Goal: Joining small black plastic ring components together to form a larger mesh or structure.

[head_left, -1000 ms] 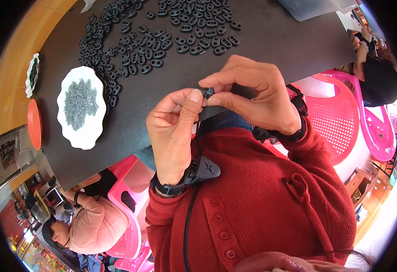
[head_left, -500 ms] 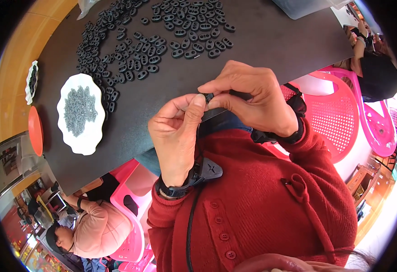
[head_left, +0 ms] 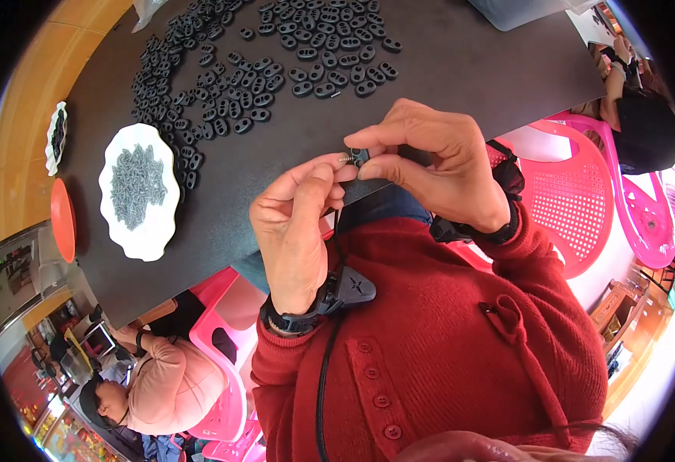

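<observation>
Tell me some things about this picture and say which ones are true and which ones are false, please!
1. Both hands pinch one small black part between them. True: the left hand and the right hand meet at the small black part.
2. The white plate is piled with red buttons. False: the white plate holds small grey springs.
3. Many black pieces lie spread on the dark table. True: the black pieces cover the far part of the dark table.
4. The chairs nearby are blue. False: the chair beside the person is pink.
5. The person wears a green sweater. False: the sweater is red.
</observation>
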